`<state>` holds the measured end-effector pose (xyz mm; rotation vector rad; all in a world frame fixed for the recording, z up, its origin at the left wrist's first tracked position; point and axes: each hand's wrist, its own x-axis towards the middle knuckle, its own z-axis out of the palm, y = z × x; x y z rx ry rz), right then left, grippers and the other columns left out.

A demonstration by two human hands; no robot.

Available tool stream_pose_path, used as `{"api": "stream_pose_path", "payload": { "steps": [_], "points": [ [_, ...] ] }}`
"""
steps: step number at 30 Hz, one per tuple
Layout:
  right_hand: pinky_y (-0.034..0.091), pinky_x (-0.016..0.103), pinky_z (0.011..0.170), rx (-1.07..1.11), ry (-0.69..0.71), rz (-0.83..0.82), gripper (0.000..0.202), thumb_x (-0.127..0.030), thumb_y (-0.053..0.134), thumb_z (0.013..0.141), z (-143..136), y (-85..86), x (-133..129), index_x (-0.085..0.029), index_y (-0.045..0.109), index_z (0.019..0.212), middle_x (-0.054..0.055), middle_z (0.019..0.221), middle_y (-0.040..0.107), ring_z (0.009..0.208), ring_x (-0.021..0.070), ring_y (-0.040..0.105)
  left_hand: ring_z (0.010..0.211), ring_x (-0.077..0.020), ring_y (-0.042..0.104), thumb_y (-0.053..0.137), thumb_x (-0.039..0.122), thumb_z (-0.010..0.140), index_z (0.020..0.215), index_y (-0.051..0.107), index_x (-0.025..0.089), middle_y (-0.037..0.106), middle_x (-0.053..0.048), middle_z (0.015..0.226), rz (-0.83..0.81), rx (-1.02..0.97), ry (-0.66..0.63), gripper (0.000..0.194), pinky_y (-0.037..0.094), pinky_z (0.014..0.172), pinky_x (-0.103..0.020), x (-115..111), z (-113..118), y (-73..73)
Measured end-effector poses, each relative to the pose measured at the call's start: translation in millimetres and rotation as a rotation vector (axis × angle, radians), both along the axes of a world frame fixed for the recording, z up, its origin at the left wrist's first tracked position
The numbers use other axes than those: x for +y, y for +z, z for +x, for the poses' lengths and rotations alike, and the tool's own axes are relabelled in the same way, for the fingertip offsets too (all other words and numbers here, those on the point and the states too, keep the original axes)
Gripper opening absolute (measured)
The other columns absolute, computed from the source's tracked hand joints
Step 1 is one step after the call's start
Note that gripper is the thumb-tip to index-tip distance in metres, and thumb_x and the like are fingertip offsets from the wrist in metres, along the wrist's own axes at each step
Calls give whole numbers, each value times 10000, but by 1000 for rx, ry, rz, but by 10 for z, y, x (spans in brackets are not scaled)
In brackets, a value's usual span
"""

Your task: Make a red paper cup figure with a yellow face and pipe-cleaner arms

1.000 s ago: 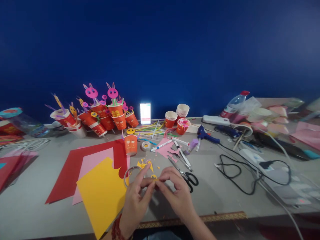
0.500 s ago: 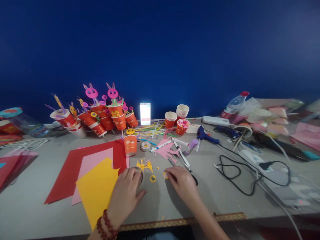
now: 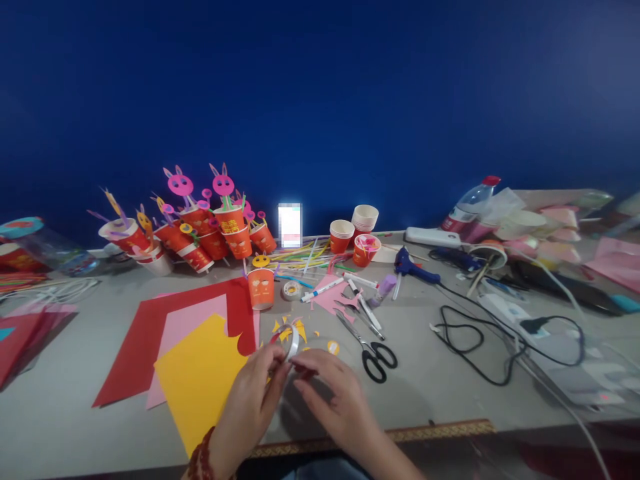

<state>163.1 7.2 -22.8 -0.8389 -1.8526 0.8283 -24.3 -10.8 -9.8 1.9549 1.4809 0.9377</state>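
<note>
My left hand (image 3: 257, 383) is closed around a roll of tape (image 3: 293, 341), which stands on edge above the table. My right hand (image 3: 333, 393) meets it from the other side, its fingertips bent at the lower edge of the roll. The exact grip of those fingertips is partly hidden. Just beyond the right hand lies a small yellow paper disc (image 3: 333, 347) with a pale centre. Yellow paper scraps (image 3: 299, 330) lie behind the roll. Scissors (image 3: 373, 350) with black handles rest to the right, blades pointing away.
Yellow (image 3: 200, 373), pink and red (image 3: 125, 353) paper sheets overlap at left. A decorated paper cup (image 3: 261, 290) stands behind them, near another tape roll (image 3: 291, 290). Markers (image 3: 323, 290) and a glue stick (image 3: 385, 287) lie mid-table. A glue gun (image 3: 415, 267) and looped cable (image 3: 465, 347) are at right.
My left hand has raised the tape roll off the table. My right hand has left the small yellow disc and moved left to the roll, uncovering the scissors.
</note>
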Motion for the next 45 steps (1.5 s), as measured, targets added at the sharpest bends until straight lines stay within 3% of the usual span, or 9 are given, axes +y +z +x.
{"api": "stream_pose_path", "payload": {
  "steps": [3,5,9,14,19,26,32,37,45],
  "points": [
    [561,290,843,0,-74,105,362,-88,620,903,-16,35,7,-263,619,1220,56,1087,742,942,194,701,810,-182,698,417,311,1024,1180,528,235,700,-52,934,-122,-174,-68,206,577,736,-274,-46,47,23],
    [561,297,839,-5,-126,153,358,-90,633,904,-12,59,22,-255,615,1221,60,1064,748,938,198,703,897,-204,719,436,313,1016,1278,512,230,718,-92,1049,-113,-197,-85,285,597,792,-294,-76,54,7],
    [547,337,854,8,-184,194,292,-86,637,898,-28,108,34,-247,641,1141,61,1024,744,945,216,687,1080,-227,710,490,290,995,1335,517,256,705,-97,1235,40,-81,-35,343,593,904,-313,-99,63,-83],
    [533,329,832,72,-250,114,174,-88,614,902,-76,109,17,-235,669,977,51,942,708,915,209,665,1094,-219,714,512,275,982,1315,554,251,730,-75,1216,241,54,21,336,598,911,-302,-87,102,-157],
    [525,290,777,117,-211,42,136,-97,625,892,-55,91,27,-225,655,857,29,868,674,850,186,654,1038,-210,732,516,269,983,1262,594,231,756,-73,1143,316,106,44,292,603,888,-293,-76,106,-97],
    [521,286,818,119,-209,98,183,-84,638,894,-16,146,80,-236,688,983,36,924,702,888,186,667,1033,-216,725,506,232,979,1235,604,214,753,-84,1120,342,137,42,275,593,903,-314,-68,162,-3],
    [518,271,776,143,-184,24,145,-85,632,880,-27,112,73,-227,652,858,21,867,675,844,178,657,1033,-203,722,512,182,967,1250,582,223,755,-73,1114,375,152,37,295,584,908,-301,-67,177,9],
    [505,286,789,140,-191,36,132,-112,626,897,-12,117,81,-232,645,948,24,887,689,851,185,651,1028,-204,723,517,173,960,1246,582,219,756,-77,1108,379,151,39,297,584,902,-299,-50,183,28],
    [500,313,820,133,-124,-64,95,-154,592,913,-11,66,130,-224,621,856,29,874,675,872,200,643,1014,-228,733,516,212,964,1201,612,222,764,-93,1108,329,112,47,256,586,908,-347,26,149,-37]
  ]
}}
